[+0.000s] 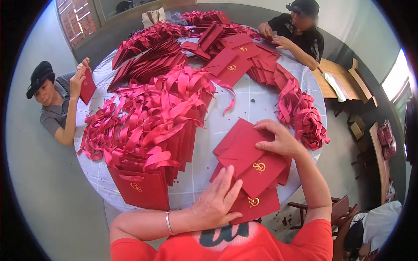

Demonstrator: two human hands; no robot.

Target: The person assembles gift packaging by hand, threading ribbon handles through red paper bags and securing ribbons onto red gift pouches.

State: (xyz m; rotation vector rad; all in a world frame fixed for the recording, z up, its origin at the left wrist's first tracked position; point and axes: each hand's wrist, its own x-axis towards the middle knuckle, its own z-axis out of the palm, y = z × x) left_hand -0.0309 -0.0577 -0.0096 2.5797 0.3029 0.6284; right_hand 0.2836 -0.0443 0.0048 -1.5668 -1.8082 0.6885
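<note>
In front of me lies a small fanned pile of flat red paper bags with gold emblems. My right hand (278, 138) grips the upper right edge of the top red paper bag (244, 145), its thumb on the near face. My left hand (217, 195) rests at the pile's left edge, fingers stretched out and thumb apart, the fingertips against the bags. Below the top bag, another red bag (261, 176) shows its emblem, and a lower red bag (261, 206) sticks out toward me. How many bags are stacked there is hidden.
On the left stand rows of red bags (139, 187) with pink ribbon handles (148, 113). More flat bags (237, 61) and ribboned bags (305, 111) cover the far and right sides of the round white-covered table (244, 102). Two co-workers sit across, one holding a red bag (88, 87).
</note>
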